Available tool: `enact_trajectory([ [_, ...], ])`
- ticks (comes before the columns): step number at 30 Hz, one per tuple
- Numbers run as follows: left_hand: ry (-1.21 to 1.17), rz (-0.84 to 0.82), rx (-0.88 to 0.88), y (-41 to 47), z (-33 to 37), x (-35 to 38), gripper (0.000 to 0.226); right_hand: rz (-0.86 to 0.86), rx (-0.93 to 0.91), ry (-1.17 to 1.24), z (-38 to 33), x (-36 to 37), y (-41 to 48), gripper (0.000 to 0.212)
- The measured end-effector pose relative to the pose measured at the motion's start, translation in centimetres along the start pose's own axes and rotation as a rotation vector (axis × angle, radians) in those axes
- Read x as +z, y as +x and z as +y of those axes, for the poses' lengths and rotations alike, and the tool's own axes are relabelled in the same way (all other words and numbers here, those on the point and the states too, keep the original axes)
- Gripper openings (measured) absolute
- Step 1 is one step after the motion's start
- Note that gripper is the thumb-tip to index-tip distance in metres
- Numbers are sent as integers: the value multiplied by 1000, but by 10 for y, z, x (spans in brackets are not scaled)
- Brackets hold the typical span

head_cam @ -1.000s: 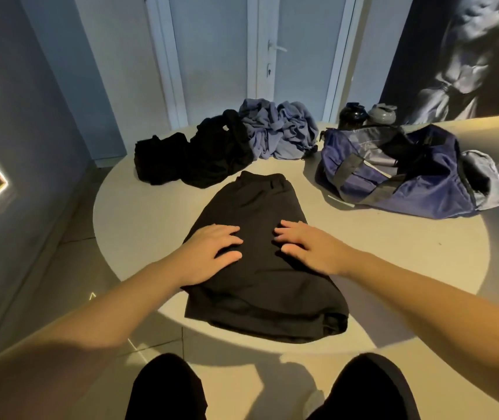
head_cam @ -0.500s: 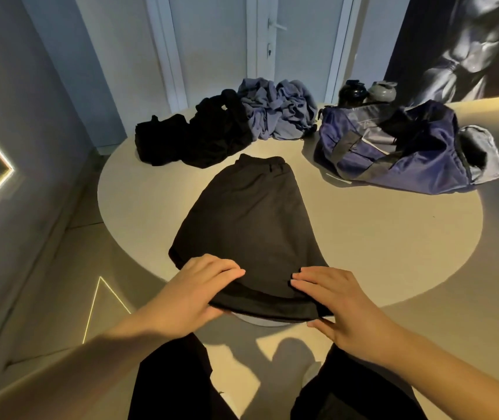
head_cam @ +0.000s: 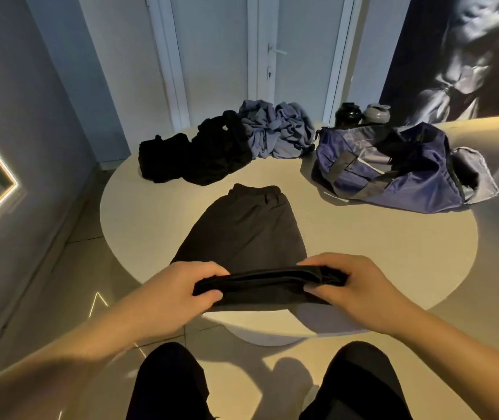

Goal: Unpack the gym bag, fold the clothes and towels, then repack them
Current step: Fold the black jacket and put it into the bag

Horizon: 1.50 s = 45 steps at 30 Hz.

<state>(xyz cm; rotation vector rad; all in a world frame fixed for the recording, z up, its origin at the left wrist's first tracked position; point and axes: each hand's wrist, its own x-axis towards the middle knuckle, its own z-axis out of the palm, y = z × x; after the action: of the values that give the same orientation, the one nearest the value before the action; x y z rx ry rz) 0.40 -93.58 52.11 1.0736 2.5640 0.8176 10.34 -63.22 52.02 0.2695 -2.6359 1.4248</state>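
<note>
On the counter (head_cam: 363, 237), a heap of black clothes (head_cam: 193, 156) lies at 11 o'clock and a crumpled grey-blue garment (head_cam: 275, 131) at 12. The open navy gym bag (head_cam: 393, 171) sits at 2 o'clock, with two shaker bottles (head_cam: 346, 115) behind it. All are well apart from the black shorts (head_cam: 248, 231) spread toward 6 o'clock. Your left hand (head_cam: 178, 294) and right hand (head_cam: 354, 286) each pinch the hem (head_cam: 266, 275), now bunched and lifted. Half a second ago your fingers lay flat on it.

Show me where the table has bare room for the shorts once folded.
Widest bare patch: right of the black shorts, in front of the gym bag. A narrower one: left of the shorts, before the black clothes pile. The far edge is crowded: that pile, blue-grey clothes, bag.
</note>
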Motion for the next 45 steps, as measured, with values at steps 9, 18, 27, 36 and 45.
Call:
enact_trajectory([
  [9, 126, 233, -116, 150, -16, -87, 34, 237, 202, -159, 23, -39, 177, 19],
  [18, 326, 316, -251, 247, -76, -49, 51, 264, 394, -353, 85, -18, 262, 48],
  [27, 705, 370, 50, 232, -85, -5, 53, -109, 25, -866, 85, 19, 237, 62],
  [36, 536, 87, -73, 228, -113, 11, 65, -185, 100, -846, 121, 22, 227, 68],
  [45, 549, 334, -230, 201, -90, -14, 70, 106, 457, -586, 81, 3, 204, 86],
])
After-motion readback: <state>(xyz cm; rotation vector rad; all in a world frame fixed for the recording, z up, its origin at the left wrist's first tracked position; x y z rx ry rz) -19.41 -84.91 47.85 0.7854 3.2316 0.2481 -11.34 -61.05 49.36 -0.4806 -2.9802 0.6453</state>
